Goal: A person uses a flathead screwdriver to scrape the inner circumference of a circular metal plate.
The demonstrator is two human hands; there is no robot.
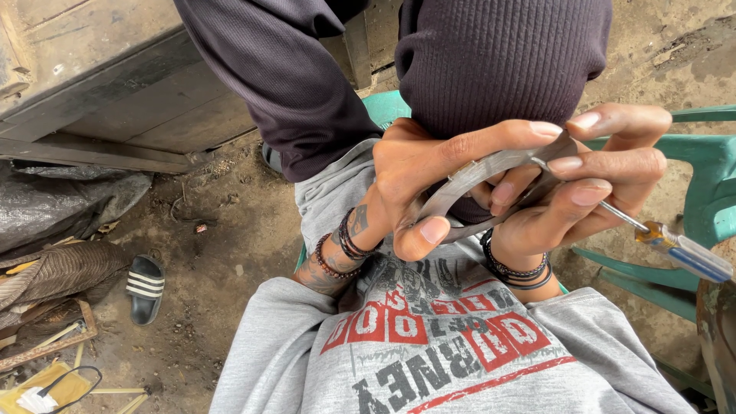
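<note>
The curved plate (pixel 475 178) was dull grey metal, smooth but scratched. The screwdriver (pixel 675 249) had a thin bright metal shaft and a glossy plastic handle. The chair (pixel 709 172) was matt green plastic, and the ground (pixel 230 230) rough dry earth.

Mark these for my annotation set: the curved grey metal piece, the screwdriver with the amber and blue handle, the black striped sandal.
Curved grey metal piece (pixel 479 175), head view, upper flat face.
Screwdriver (pixel 686 255), head view, handle.
Black striped sandal (pixel 145 285), head view, strap.
</note>
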